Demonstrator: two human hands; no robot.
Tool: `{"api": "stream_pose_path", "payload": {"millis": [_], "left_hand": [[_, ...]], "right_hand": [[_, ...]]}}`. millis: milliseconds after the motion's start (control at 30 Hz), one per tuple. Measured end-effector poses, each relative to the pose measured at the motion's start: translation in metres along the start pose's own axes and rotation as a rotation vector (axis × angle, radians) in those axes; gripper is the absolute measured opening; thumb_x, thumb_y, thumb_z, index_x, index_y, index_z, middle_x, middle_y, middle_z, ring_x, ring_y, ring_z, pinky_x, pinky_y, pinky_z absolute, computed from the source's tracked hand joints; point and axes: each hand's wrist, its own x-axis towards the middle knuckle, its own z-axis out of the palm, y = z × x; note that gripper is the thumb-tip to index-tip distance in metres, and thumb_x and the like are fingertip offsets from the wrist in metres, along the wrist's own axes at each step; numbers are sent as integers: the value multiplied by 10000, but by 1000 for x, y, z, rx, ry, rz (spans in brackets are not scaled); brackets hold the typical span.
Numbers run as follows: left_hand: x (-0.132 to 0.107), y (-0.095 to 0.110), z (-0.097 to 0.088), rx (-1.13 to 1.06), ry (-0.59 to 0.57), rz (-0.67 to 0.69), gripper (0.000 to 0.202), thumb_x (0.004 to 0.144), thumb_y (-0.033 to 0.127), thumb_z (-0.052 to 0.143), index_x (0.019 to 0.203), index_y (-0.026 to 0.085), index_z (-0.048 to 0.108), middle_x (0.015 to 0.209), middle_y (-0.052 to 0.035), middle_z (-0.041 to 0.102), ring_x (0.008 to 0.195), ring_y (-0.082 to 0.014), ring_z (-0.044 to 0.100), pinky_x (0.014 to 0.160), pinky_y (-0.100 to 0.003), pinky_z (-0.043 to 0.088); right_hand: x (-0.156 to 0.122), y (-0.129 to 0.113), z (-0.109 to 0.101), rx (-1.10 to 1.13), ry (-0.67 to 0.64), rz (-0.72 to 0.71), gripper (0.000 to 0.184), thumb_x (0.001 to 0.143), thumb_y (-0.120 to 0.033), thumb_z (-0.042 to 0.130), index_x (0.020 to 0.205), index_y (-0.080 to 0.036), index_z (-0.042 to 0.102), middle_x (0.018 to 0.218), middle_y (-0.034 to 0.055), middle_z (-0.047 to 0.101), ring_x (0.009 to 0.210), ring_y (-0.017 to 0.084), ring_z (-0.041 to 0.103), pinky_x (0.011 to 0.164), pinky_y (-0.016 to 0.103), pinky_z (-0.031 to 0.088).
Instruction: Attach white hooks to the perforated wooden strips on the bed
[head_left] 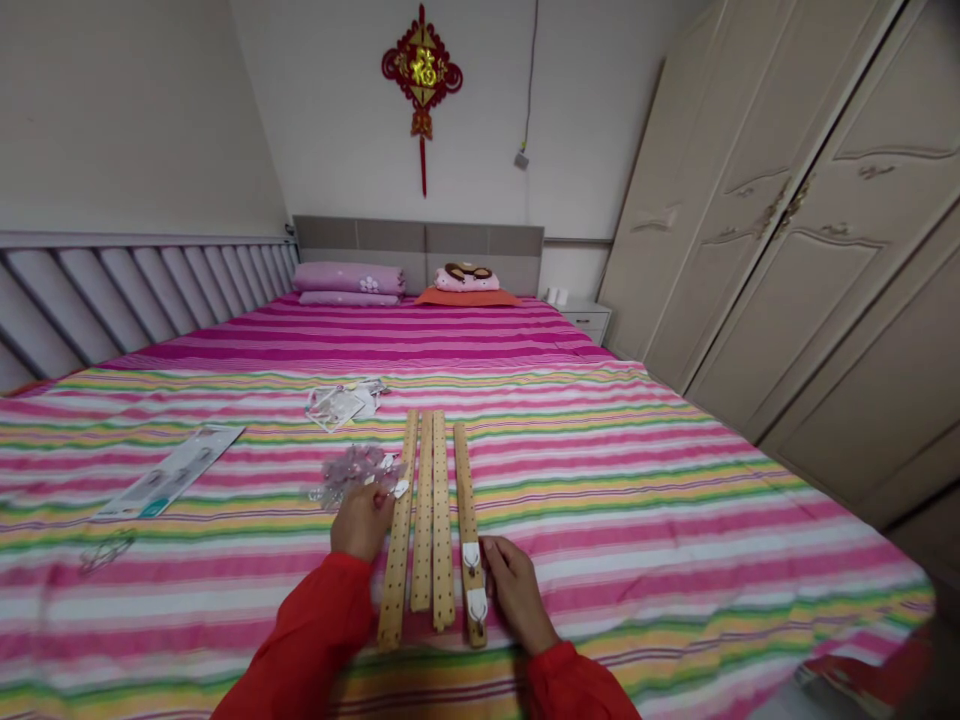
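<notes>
Four pale wooden slats (pixel 424 520) punched with rows of holes lie side by side on the bed, and the rightmost carries two white plastic hooks (pixel 474 603). The right hand (pixel 514 590) is partly open, arm angled in, fingers resting against that slat's edge without clasping it. The left hand (pixel 362 522) reaches forward, curled loosely at a crinkled clear packet (pixel 352 472); can't tell if it's gripping! Around them spreads a pink-striped bedspread (pixel 600 520), with a grey-white printed card (pixel 169 472) off to the left.

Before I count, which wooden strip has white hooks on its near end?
The rightmost strip, by your right hand: it carries two hooks; the other three strips' near ends are bare.
</notes>
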Motion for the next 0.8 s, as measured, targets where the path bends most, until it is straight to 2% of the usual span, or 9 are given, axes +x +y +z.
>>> {"api": "stream_pose_path", "payload": {"millis": [100, 200, 267, 367, 467, 533, 667, 800], "left_hand": [[-10, 7, -5, -630, -151, -213, 132, 734, 236, 638, 643, 151, 595, 610, 12, 580, 599, -112, 535, 575, -209, 405], [-25, 19, -7, -1189, -411, -563, 76, 715, 160, 684, 747, 125, 625, 652, 10, 622, 540, -65, 551, 501, -155, 405], [-37, 27, -7, -1416, -555, -764, 42, 759, 109, 645, 787, 120, 615, 678, 1, 636, 518, -48, 563, 469, -133, 403], [-51, 39, -5, -1597, -678, -875, 33, 823, 105, 581, 793, 116, 592, 679, -2, 626, 504, -41, 565, 451, -127, 407], [-61, 46, 1, -1634, -712, -868, 32, 806, 107, 606, 785, 116, 584, 678, 5, 610, 506, -36, 556, 447, -123, 398], [-66, 49, 6, -1542, -649, -822, 67, 762, 114, 658, 766, 115, 591, 668, 10, 604, 501, -31, 541, 450, -121, 388], [-76, 52, 19, -1240, -463, -558, 224, 640, 256, 780, 699, 112, 619, 588, 27, 565, 496, -40, 488, 461, -137, 363], [-85, 54, 26, -1045, -402, -318, 349, 591, 430, 777, 688, 122, 645, 545, 35, 536, 486, -60, 441, 462, -173, 328]], "right_hand": [[1, 0, -1, 52, -2, 28, 450, 756, -622, 566, 659, -182, 551, 526, -58, 443, 406, 93, 382, 398, 227, 287], [4, 1, -3, 98, 2, 55, 464, 710, -632, 609, 690, -169, 593, 549, -48, 493, 373, 85, 397, 379, 224, 270], [6, 1, -4, 127, 7, 67, 465, 686, -620, 640, 737, -158, 627, 566, -40, 522, 360, 83, 409, 370, 221, 260], [5, -4, -4, 159, 19, 71, 431, 676, -565, 680, 790, -150, 659, 568, -37, 540, 362, 80, 411, 372, 220, 273], [2, -18, -2, 185, 33, 44, 376, 673, -511, 706, 789, -155, 675, 544, -36, 546, 403, 88, 424, 395, 220, 316], [-1, -30, 1, 196, 29, 14, 358, 671, -489, 720, 808, -159, 684, 553, -27, 566, 457, 103, 463, 431, 225, 364], [-5, -50, 10, 230, 26, -4, 411, 629, -462, 767, 902, -167, 680, 642, -10, 612, 523, 116, 516, 488, 241, 429], [-5, -58, 18, 273, 6, 2, 475, 566, -406, 820, 950, -179, 656, 766, 16, 656, 600, 140, 590, 565, 271, 488]]}}
